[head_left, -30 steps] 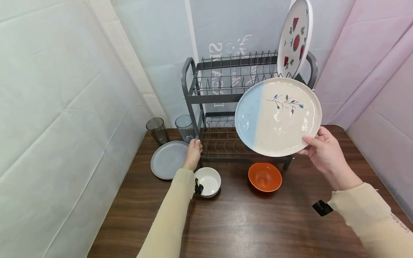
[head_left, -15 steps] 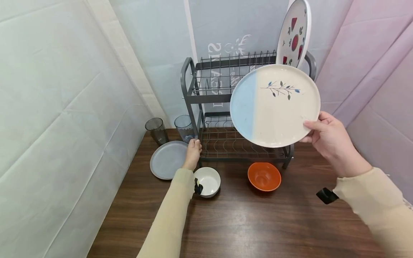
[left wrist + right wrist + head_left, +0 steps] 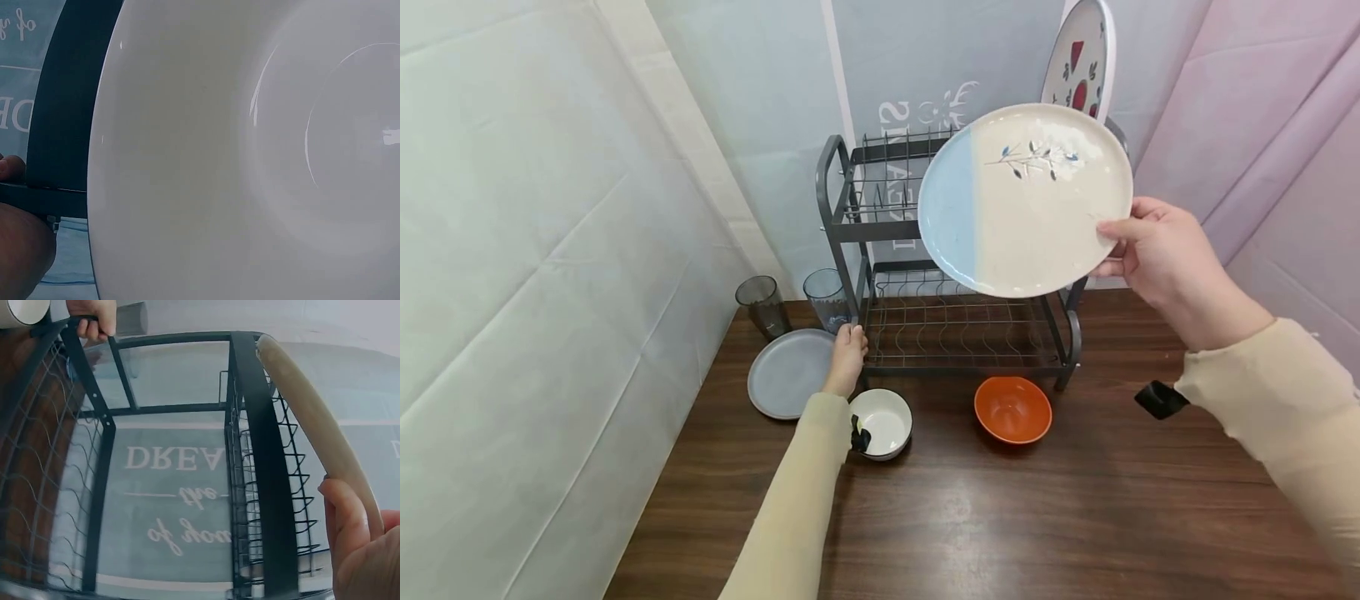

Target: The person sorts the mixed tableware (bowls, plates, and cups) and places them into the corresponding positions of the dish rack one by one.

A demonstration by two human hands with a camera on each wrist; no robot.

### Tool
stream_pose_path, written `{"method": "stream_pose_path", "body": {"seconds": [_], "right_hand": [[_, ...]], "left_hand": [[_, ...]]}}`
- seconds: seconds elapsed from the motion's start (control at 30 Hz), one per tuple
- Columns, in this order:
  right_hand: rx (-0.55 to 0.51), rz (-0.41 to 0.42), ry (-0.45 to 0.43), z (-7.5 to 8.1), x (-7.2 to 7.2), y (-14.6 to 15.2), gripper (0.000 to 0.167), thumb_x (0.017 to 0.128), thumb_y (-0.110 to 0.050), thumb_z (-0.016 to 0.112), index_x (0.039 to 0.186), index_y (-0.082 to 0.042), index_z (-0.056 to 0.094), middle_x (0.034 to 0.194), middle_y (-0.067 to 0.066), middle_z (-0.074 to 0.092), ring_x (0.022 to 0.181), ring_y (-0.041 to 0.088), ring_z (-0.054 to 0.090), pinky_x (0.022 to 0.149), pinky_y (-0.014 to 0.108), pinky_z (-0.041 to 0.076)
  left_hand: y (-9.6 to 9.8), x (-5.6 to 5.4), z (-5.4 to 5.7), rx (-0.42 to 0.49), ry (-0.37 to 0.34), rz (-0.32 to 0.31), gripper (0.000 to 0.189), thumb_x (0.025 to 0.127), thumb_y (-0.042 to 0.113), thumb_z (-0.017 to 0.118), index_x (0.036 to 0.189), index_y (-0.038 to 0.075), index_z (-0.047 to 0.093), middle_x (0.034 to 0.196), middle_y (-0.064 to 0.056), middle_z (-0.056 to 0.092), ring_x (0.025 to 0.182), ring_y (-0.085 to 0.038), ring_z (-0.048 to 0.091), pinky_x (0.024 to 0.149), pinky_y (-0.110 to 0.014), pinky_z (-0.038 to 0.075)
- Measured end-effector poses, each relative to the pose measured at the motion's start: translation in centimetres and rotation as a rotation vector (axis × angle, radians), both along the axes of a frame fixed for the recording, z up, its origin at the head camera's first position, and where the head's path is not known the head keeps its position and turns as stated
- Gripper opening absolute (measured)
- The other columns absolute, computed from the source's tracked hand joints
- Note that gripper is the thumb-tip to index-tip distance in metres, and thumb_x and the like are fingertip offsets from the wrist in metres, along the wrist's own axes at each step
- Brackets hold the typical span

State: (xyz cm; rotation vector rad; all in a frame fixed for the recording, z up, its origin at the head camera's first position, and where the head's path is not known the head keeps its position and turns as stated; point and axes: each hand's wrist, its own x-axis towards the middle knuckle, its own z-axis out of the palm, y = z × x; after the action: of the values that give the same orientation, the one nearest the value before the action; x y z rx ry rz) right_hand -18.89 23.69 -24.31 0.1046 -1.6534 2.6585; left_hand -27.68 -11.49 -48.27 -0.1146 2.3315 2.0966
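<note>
My right hand (image 3: 1176,271) pinches the lower right rim of a round plate (image 3: 1037,225), cream with a light blue band and a twig pattern. It is held up tilted before the upper tier of a dark two-tier dish rack (image 3: 880,232). Seen edge-on in the right wrist view, the plate (image 3: 322,422) lies close to the rack's upper bar. My left hand (image 3: 846,362) grips the rack's lower left frame. A white plate with red fruit patterns (image 3: 1075,71) stands upright at the upper tier's right end, partly hidden by the held plate.
A white bowl (image 3: 891,421) and an orange bowl (image 3: 1013,410) sit on the wooden table (image 3: 1000,517) before the rack. Left of it are a grey plate (image 3: 786,375), a dark glass (image 3: 763,304) and a bluish glass (image 3: 826,298). Cloth walls (image 3: 550,292) surround the table.
My right hand has raised the cream and blue plate and shifted it slightly left, so it now covers more of the upper tier. My left hand has stayed on the rack.
</note>
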Motion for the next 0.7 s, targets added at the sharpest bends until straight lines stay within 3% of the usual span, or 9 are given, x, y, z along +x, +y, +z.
{"method": "stream_pose_path", "body": {"seconds": [0.2,0.4,0.7], "right_hand": [[0.09,-0.064,-0.061,3.0,-1.6,-1.1,0.016,0.085,0.01,0.056,0.093,-0.004,0.06,0.076,0.008,0.071,0.061,0.021,0.069,0.045,0.035,0.053],[0.124,-0.143,-0.1,5.4,-2.8,-2.1,0.019,0.085,0.012,0.051,0.089,-0.004,0.06,0.072,0.008,0.07,0.059,0.022,0.069,0.047,0.038,0.053],[0.213,-0.206,-0.129,7.4,-4.7,-3.4,0.019,0.086,0.01,0.049,0.083,-0.005,0.06,0.07,0.004,0.066,0.057,0.018,0.068,0.045,0.036,0.053]], "left_hand": [[-0.3,0.0,-0.2,0.004,-0.002,0.008,0.017,0.102,0.025,0.031,0.091,0.012,0.035,0.083,-0.002,0.034,0.084,-0.018,0.038,0.092,-0.039,0.04],[-0.6,-0.1,-0.4,0.009,-0.002,-0.013,0.018,0.102,0.026,0.031,0.092,0.012,0.035,0.083,-0.001,0.034,0.084,-0.017,0.038,0.089,-0.036,0.039],[-0.5,0.0,-0.1,-0.004,-0.01,0.0,0.019,0.102,0.027,0.031,0.092,0.013,0.035,0.084,-0.001,0.034,0.086,-0.018,0.039,0.091,-0.037,0.038]]}}
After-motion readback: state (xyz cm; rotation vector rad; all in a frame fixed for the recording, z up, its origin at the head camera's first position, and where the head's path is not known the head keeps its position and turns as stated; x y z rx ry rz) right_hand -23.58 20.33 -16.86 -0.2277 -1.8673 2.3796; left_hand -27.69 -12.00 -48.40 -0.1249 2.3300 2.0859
